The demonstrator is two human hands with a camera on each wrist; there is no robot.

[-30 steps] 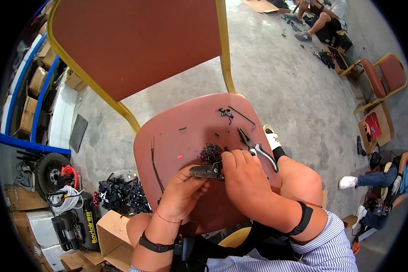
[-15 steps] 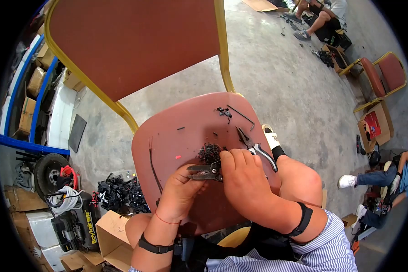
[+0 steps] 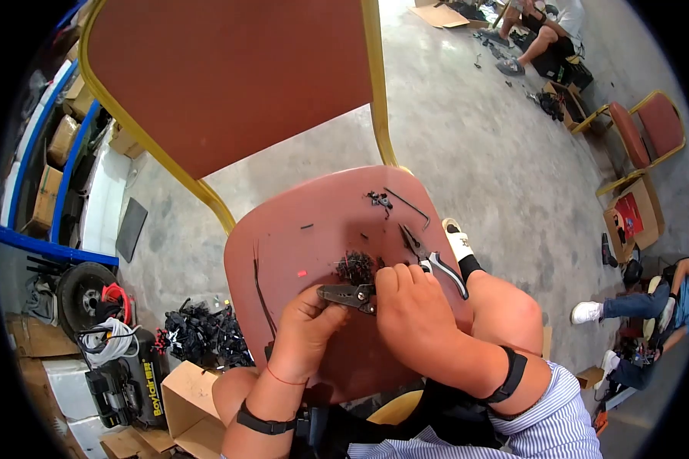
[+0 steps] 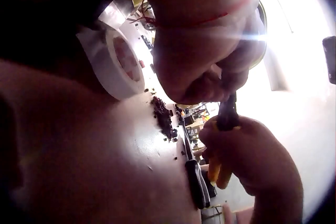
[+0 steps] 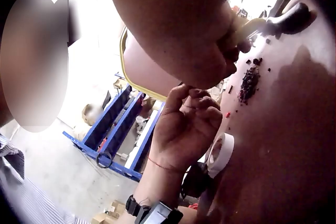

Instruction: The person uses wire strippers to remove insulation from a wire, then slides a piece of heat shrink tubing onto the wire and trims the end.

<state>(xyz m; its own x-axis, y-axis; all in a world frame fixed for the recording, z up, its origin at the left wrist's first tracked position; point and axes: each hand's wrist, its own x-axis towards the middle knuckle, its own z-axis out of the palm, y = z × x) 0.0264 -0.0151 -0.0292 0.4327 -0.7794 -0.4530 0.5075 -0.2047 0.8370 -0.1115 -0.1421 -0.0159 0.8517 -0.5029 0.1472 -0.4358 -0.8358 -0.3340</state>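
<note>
In the head view my right hand (image 3: 417, 310) grips a wire stripper (image 3: 348, 297), its dark jaws pointing left and closed together. The left wrist view shows its yellow handles (image 4: 224, 178) below the right hand's curled fingers. My left hand (image 3: 302, 325) is at the jaw tips, thumb and fingers pinched together there; I cannot tell what small thing they hold, as the fingertips hide it. Just beyond the jaws, a pile of small black bits (image 3: 355, 268) lies on the red chair seat (image 3: 283, 241). Pliers (image 3: 445, 271) with grey-and-black handles lie right of the right hand.
A hex key (image 3: 407, 206) and some small black parts (image 3: 379, 200) lie at the seat's back. To the left are thin black wires (image 3: 262, 291) and a red bit (image 3: 302, 273). A white tape roll (image 5: 221, 154) stands near the left wrist. The chair's backrest (image 3: 230, 84) rises ahead.
The wire stripper's jaws stood parted half a second ago and are now closed. Both hands keep nearly the same place over the seat. The head view has tilted slightly.
</note>
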